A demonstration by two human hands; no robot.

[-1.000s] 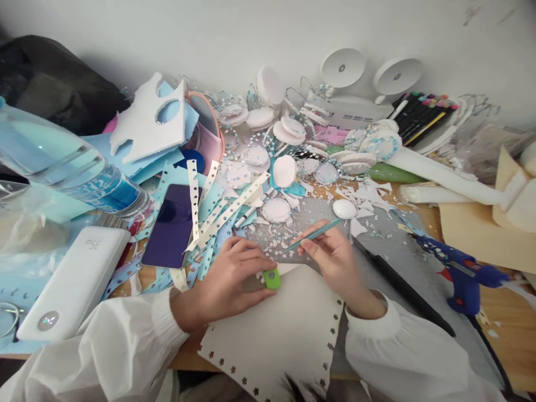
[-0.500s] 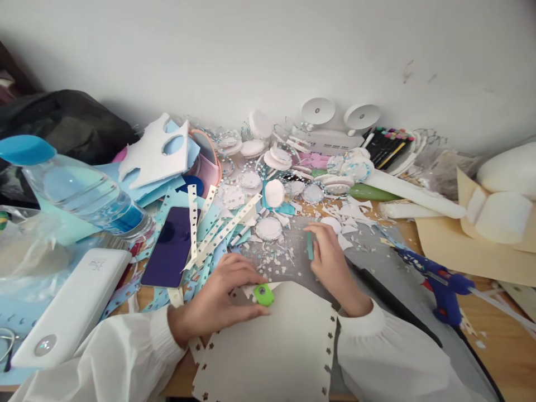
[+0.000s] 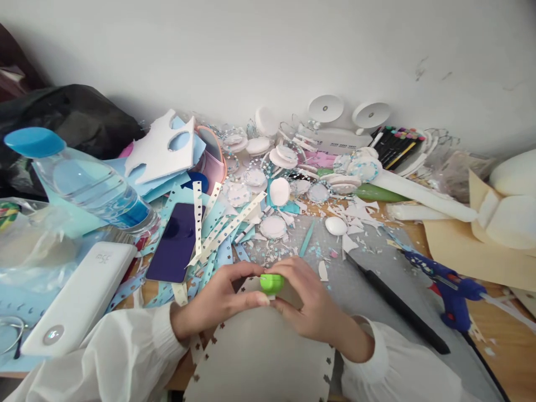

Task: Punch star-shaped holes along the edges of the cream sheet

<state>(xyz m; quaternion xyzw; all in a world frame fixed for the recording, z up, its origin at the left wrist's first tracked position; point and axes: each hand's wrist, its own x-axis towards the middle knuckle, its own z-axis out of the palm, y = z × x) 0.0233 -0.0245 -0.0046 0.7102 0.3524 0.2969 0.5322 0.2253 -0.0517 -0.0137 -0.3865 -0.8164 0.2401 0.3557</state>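
A small bright green paper punch is between my two hands, above a cream paper sheet. My left hand pinches it from the left with thumb and fingertips. From the right, my right hand closes its thumb and fingers on the punch. Small flower-shaped holes run along the left and right edges of the sheet. Whether its top edge sits in the punch is hidden by the hands. A thin teal strip lies on the grey cutting mat just beyond my right hand.
On the left are a phone, a white power bank, a water bottle and punched paper strips. Foam discs and scraps crowd the back. A black-handled craft knife and a blue glue gun lie right.
My right hand has put the teal strip down on the mat and come left onto the punch. The punch has turned and tilted, and the sheet has shifted down. The view has moved slightly.
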